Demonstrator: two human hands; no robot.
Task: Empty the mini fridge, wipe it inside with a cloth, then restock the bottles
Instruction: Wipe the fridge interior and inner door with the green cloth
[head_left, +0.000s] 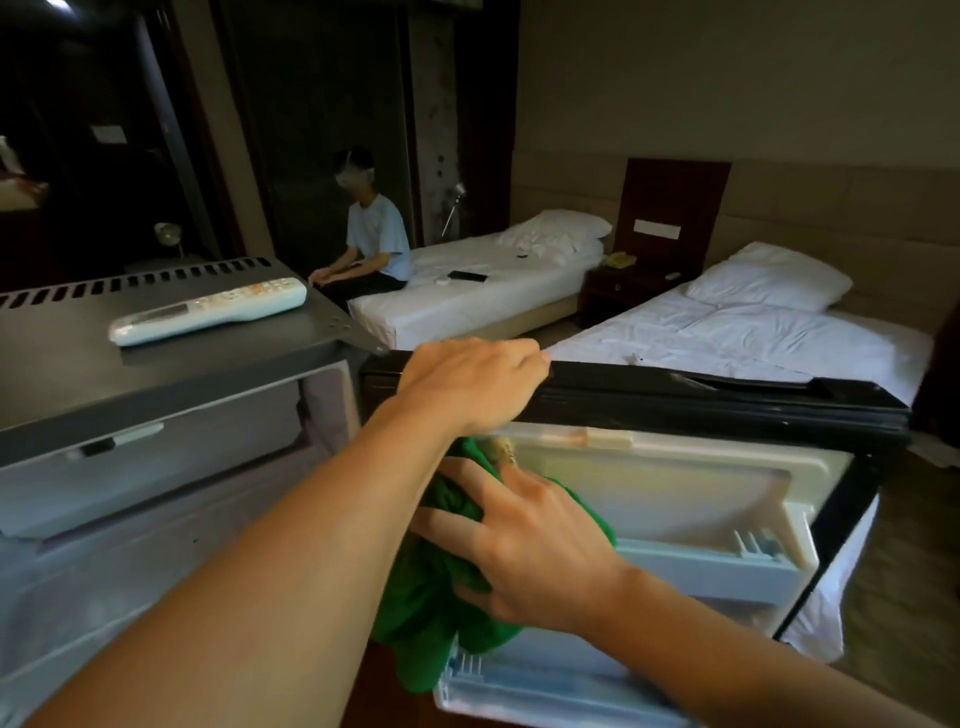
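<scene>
The mini fridge (156, 395) stands at the left with its door (727, 400) swung open to the right. My left hand (472, 384) grips the door's black top edge. My right hand (535, 545) presses a bunched green cloth (436, 613) against the door's white inner liner (675, 488), fingers spread over it. The door's shelves (727, 566) look empty. No bottles are in view. The fridge's inside is pale and blurred at lower left.
A white remote control (208, 310) lies on the fridge's grey top. Two beds with white sheets (727, 332) stand beyond the door, a dark nightstand (623, 291) between them. A person in a light blue shirt (371, 234) sits on the far bed.
</scene>
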